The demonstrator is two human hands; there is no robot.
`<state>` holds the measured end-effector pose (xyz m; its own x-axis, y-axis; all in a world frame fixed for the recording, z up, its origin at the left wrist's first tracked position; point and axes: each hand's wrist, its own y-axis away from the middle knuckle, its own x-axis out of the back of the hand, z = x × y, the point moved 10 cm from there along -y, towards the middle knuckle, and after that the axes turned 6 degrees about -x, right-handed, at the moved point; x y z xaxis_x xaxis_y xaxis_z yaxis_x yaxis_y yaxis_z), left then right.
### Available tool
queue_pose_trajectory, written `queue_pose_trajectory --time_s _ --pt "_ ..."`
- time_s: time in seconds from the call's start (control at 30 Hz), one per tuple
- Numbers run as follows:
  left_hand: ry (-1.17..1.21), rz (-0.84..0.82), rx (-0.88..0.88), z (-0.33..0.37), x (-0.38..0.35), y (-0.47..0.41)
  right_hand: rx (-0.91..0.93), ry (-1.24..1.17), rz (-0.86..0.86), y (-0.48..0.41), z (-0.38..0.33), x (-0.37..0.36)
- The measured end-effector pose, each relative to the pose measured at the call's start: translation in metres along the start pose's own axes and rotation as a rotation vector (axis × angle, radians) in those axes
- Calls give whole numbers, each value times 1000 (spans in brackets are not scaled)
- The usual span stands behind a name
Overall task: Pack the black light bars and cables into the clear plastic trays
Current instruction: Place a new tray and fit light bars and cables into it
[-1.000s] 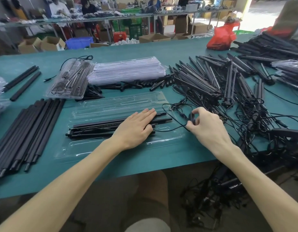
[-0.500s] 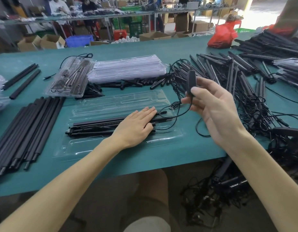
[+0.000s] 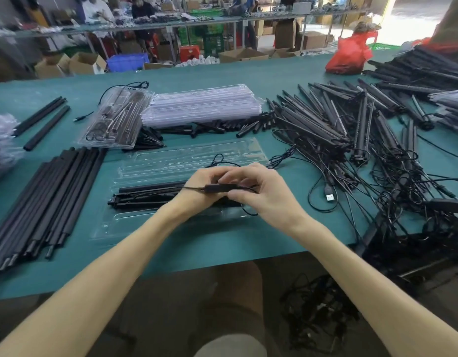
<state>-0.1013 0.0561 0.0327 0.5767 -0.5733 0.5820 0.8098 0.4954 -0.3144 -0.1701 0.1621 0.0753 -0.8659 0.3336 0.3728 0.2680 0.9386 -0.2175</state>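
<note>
Hands together, low over the near clear tray on the green table. Left hand and right hand both pinch a black inline controller, its cable trailing right to a USB plug. Two light bars lie in the tray under the wrists. Loose bars and tangled leads piled to the right. Stack of empty trays behind; one packed tray beside it. Black tubes at left. No print legible at this range.
</note>
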Motion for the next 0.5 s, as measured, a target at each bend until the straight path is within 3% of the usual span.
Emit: queue_pose_trajectory --time_s 0.17,0.37,0.5 --pt "253 104 22 -4 16 8 0 58 10 -1 10 -6" --pt "305 168 21 3 23 8 43 86 95 -2 2 1" --pt "175 106 35 13 26 7 115 90 169 -2 -8 6"
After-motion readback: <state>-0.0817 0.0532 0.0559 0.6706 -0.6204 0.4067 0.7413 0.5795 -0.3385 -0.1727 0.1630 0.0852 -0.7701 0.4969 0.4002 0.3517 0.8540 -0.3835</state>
